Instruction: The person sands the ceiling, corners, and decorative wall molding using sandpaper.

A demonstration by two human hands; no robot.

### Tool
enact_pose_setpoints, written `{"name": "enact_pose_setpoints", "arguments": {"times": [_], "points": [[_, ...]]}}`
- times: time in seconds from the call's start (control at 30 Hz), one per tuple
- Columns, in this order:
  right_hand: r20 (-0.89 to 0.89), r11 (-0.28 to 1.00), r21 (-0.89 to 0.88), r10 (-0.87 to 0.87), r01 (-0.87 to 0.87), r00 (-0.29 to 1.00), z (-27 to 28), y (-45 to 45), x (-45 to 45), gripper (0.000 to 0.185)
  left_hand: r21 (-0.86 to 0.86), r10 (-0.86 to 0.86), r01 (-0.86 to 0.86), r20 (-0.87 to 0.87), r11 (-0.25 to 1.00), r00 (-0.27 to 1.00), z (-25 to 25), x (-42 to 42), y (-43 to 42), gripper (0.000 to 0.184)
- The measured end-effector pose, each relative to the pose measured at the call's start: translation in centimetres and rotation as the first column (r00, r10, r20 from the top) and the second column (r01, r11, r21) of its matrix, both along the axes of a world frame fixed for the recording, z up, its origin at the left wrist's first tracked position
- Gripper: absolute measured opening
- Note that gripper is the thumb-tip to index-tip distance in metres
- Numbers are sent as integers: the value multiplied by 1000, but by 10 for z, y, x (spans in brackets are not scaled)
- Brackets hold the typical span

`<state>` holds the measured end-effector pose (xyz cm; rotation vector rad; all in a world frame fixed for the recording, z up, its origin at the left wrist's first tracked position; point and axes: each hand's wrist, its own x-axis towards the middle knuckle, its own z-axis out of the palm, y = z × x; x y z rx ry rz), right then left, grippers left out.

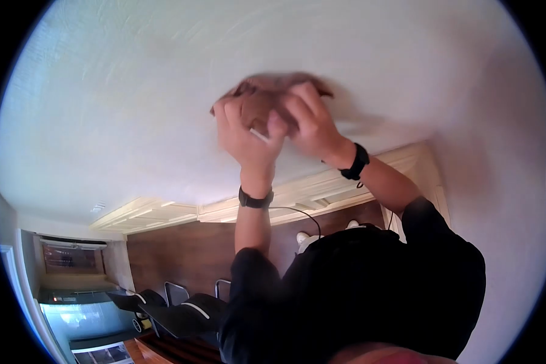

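A brown cloth is bunched against the broad white surface. My left hand has its fingers curled over the cloth's left part. On its right part, my right hand grips the fabric, and the two hands nearly touch in the middle. A thin white strip shows by my left thumb; I cannot make out what it is. Both hands are slightly blurred. Black bands circle both wrists.
Cream panelled cabinets run along below the white surface's edge. Black stools stand on the brown wooden floor at lower left. A thin black cable hangs near my body. Faint streaks mark the surface at upper left.
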<state>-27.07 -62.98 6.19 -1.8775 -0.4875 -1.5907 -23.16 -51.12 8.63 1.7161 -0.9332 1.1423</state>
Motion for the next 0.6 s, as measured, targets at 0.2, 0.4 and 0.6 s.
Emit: {"name": "enact_pose_setpoints", "arguments": {"times": [0.2, 0.4, 0.6], "points": [[150, 985, 26, -173, 171, 973, 27, -77, -9, 29, 38, -33, 29, 107, 999, 994, 42, -22, -84, 34], [-87, 940, 133, -305, 314, 948, -37, -113, -24, 30, 237, -88, 70, 66, 969, 994, 18, -35, -114, 41], [-142, 890, 454, 38, 31, 989, -135, -106, -18, 13, 448, -116, 112, -19, 887, 993, -47, -35, -103, 49]]}}
